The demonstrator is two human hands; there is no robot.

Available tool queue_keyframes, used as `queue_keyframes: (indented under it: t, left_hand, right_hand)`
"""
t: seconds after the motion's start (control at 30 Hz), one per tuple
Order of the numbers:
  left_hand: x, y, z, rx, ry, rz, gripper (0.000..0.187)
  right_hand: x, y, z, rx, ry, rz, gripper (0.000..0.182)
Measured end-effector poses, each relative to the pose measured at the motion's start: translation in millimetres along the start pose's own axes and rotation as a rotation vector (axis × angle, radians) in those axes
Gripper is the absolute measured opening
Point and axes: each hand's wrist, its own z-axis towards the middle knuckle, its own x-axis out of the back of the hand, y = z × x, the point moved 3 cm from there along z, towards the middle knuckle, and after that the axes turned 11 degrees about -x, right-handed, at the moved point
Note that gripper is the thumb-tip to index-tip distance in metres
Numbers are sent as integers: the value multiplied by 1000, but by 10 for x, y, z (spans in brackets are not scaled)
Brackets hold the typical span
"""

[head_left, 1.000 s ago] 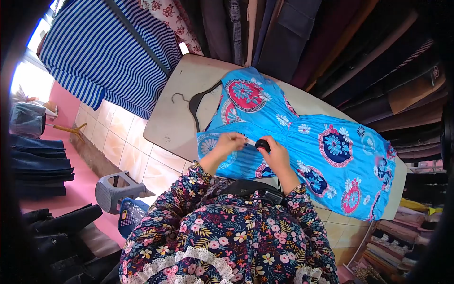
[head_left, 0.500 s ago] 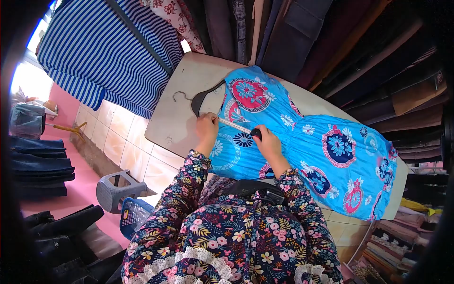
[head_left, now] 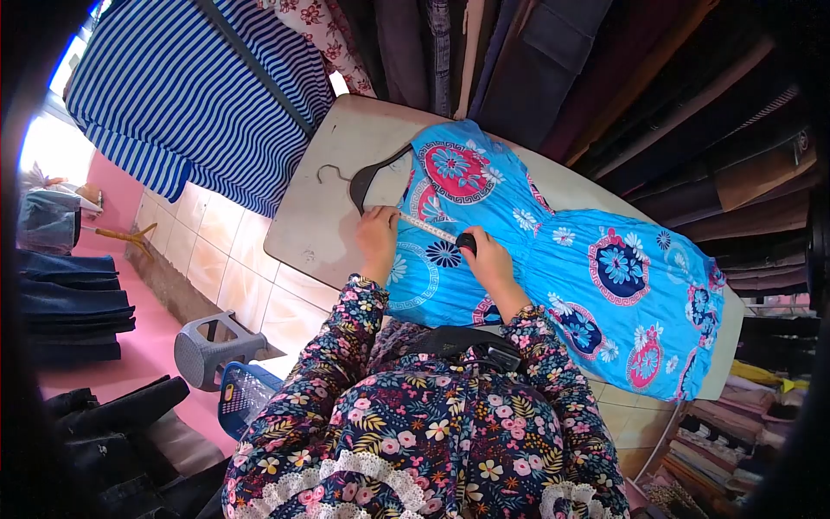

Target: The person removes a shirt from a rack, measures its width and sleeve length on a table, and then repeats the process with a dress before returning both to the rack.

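A blue dress [head_left: 553, 251] with pink, navy and white flower prints lies across a pale table [head_left: 303, 212], on a dark hanger [head_left: 367, 180] whose hook points left. My left hand [head_left: 378, 238] pinches the free end of a white measuring tape [head_left: 425, 227] at the dress's shoulder edge, beside the hanger. The tape runs straight over the bodice to its round black case [head_left: 466, 241], which my right hand [head_left: 491, 264] grips. Both hands rest low over the dress.
Dark trousers [head_left: 553, 60] hang behind the table, and a striped garment [head_left: 199, 95] hangs at upper left. A grey stool [head_left: 216, 350] and a blue basket [head_left: 246, 398] stand at lower left. Folded clothes [head_left: 718, 432] are stacked at lower right.
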Motion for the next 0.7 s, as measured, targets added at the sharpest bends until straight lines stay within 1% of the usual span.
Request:
queue_keyframes:
  t: [0.07,0.17,0.27,0.4,0.47,0.5,0.57,0.6,0.67,0.7]
  left_hand:
    - [5,11,-3,-140,-29,157,9]
    - [23,19,-22,-186,-69,223,12]
    - [92,47,2,-207,-27,221,12]
    - [110,40,3,-204,-52,215,13]
    - [110,60,-27,-284,-80,298,18]
    - [109,77,-54,-283,-80,299,18]
    - [89,139,-146,-338,-119,352,30]
    - [92,151,-200,-338,-120,353,30]
    - [72,186,-289,-396,-215,413,45]
    - [77,183,-300,-396,-215,414,45]
  right_hand:
    - [3,-2,-3,-4,-3,0,33]
    - [8,-9,9,-8,-17,13,33]
    - [31,-22,14,14,-5,32,33]
    - [15,-44,24,-2,-21,31,33]
    - [11,-33,31,-11,-22,32,33]
    - [12,-30,32,-13,-18,35,32]
    - [11,-32,31,-16,-15,40,32]
    - [15,-32,31,-21,-9,42,32]
    - [35,-32,27,-24,-1,44,31]
    - [45,-32,23,-29,-2,48,31]
